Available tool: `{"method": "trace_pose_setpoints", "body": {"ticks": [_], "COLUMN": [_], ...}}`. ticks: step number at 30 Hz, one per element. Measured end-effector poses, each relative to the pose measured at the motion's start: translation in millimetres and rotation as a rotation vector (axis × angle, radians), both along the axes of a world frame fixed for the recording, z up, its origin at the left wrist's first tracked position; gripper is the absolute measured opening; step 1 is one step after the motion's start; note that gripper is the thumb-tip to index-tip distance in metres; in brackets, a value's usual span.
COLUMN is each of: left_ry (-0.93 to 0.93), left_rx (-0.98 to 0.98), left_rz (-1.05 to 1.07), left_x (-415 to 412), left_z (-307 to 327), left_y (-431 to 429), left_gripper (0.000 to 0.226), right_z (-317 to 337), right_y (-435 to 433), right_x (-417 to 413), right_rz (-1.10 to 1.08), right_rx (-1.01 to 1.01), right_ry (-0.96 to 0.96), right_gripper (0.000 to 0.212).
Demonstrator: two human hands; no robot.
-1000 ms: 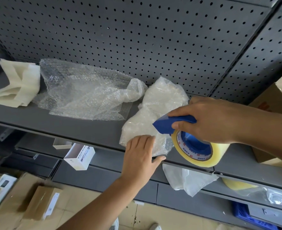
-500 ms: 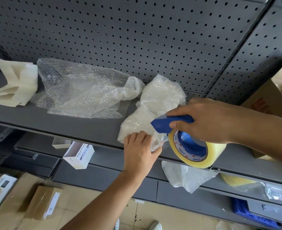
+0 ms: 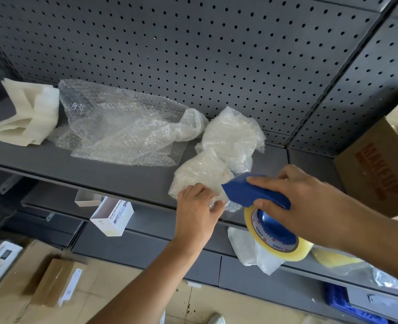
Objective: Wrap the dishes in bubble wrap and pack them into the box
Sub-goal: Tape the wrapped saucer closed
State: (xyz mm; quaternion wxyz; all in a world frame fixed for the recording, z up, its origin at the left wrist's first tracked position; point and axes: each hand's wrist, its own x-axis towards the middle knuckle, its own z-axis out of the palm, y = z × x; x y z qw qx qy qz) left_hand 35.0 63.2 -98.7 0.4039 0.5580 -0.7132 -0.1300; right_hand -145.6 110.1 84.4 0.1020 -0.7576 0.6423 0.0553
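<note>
A dish bundled in bubble wrap [image 3: 216, 160] lies on the grey shelf [image 3: 128, 176] near its front edge. My left hand [image 3: 197, 213] pinches the wrap at the bundle's near end, fingers curled. My right hand [image 3: 310, 204] grips a blue tape dispenser [image 3: 256, 191] loaded with a roll of clear yellowish tape [image 3: 277, 239], its nose touching the bundle just right of my left hand. The dish itself is hidden by the wrap. A loose sheet of bubble wrap [image 3: 123, 132] lies spread to the left.
Folded white foam sheets [image 3: 27, 118] sit at the shelf's left end. A brown cardboard box [image 3: 378, 167] stands at the right. A perforated grey back panel rises behind. Lower shelves hold a small white box [image 3: 111, 216], a plastic bag and another tape roll. Cartons lie on the floor.
My left hand went from lying flat on the bundle to curling and pinching its near end. The dispenser shifted slightly toward the bundle's end. The camera view dropped a little.
</note>
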Motion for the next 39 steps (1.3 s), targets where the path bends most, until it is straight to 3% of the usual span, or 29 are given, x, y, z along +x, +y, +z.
{"method": "trace_pose_setpoints", "body": {"ticks": [4,8,12,14,17,19,22,24,26,29,31,34,36,39], "left_ry": [0.06,0.083,0.072,0.106,-0.028,-0.1,-0.038,0.009,0.108,0.122,0.032,0.077,0.213,0.471], "left_rx": [0.046,0.059,0.029,-0.024,-0.046,0.082,0.557,0.841,0.976,0.948,0.97,1.066,1.091,1.112], "left_rz": [-0.029,-0.154,-0.223,-0.152,-0.028,-0.025,-0.199,-0.32,-0.384,-0.276,-0.251,-0.28,-0.267,-0.191], "left_x": [4.6,16.7,39.5,48.7,54.9,54.4,59.4,69.5,79.0,80.4,73.3,60.2,56.3,56.8], "left_z": [6.2,5.2,8.4,11.8,20.9,29.9,55.4,75.5,93.0,95.2,90.6,84.9,83.1,76.2], "left_y": [-1.1,-2.5,2.1,2.5,-3.1,-9.6,-25.7,-39.2,-53.2,-76.1,-84.8,-85.7,-83.3,-78.0], "left_gripper": [0.021,0.013,0.037,0.043,0.07,0.097,0.129,0.136,0.125,0.06,0.055,0.044,0.037,0.043], "right_z": [-16.2,-24.0,-27.0,-28.6,-29.7,-30.6,-33.0,-34.5,-34.8,-35.9,-38.2,-41.8,-43.5,-40.6], "right_y": [8.8,12.0,13.1,13.6,15.9,16.9,16.8,16.9,17.1,18.1,18.6,19.0,20.1,22.7], "right_x": [2.0,5.5,3.9,3.5,6.6,7.0,7.6,7.9,7.6,5.3,2.5,-3.3,-7.9,-15.0], "right_rz": [0.008,0.017,0.015,0.02,0.026,0.025,0.034,0.032,0.025,0.03,0.034,0.053,0.079,0.109], "right_rx": [-0.007,-0.027,-0.024,-0.033,-0.035,-0.03,-0.04,-0.037,-0.039,-0.048,-0.055,-0.075,-0.092,-0.122], "right_ry": [-0.002,-0.01,-0.006,-0.009,-0.019,-0.021,0.0,-0.007,-0.028,-0.031,-0.032,-0.061,-0.085,-0.119], "right_gripper": [0.054,0.054,0.053,0.053,0.052,0.052,0.054,0.057,0.059,0.059,0.059,0.055,0.052,0.05]}}
